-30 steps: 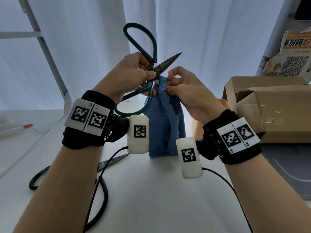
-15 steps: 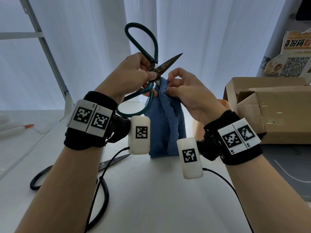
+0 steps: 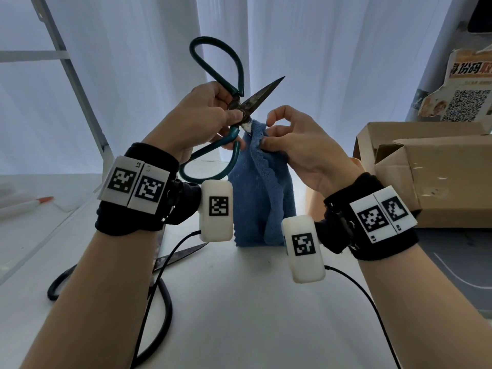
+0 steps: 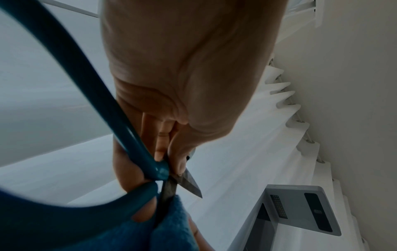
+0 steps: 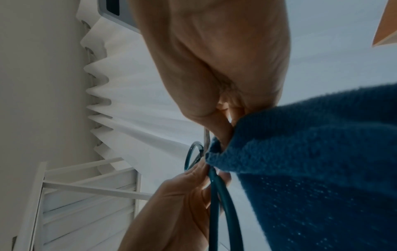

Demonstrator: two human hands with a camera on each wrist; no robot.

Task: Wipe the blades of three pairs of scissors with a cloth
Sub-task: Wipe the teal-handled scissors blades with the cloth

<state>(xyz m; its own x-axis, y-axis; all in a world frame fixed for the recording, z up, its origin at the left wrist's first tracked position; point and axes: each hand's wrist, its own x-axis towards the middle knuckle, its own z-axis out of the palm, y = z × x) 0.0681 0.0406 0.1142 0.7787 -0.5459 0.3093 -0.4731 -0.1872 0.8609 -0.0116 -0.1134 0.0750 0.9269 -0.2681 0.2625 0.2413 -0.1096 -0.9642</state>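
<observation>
My left hand (image 3: 213, 115) grips the green-handled scissors (image 3: 234, 102) at the pivot, held up in the air with the blades spread. One dark blade (image 3: 263, 93) points up to the right; the other is wrapped in the blue cloth (image 3: 262, 187). My right hand (image 3: 282, 134) pinches the cloth around that hidden blade near the pivot, and the rest of the cloth hangs down to the table. In the left wrist view the fingers (image 4: 161, 146) clamp the scissors (image 4: 150, 166) beside the cloth (image 4: 128, 229). In the right wrist view the cloth (image 5: 311, 161) is bunched at the fingertips (image 5: 225, 134).
A black-handled pair of scissors (image 3: 170, 259) lies on the white table (image 3: 253, 302) under my left forearm. An open cardboard box (image 3: 426, 171) stands at the right. A pen (image 3: 26, 205) lies far left. White curtains hang behind.
Both hands hold almost the same pose. The right hand with the cloth has shifted slightly along the lower blade near the pivot.
</observation>
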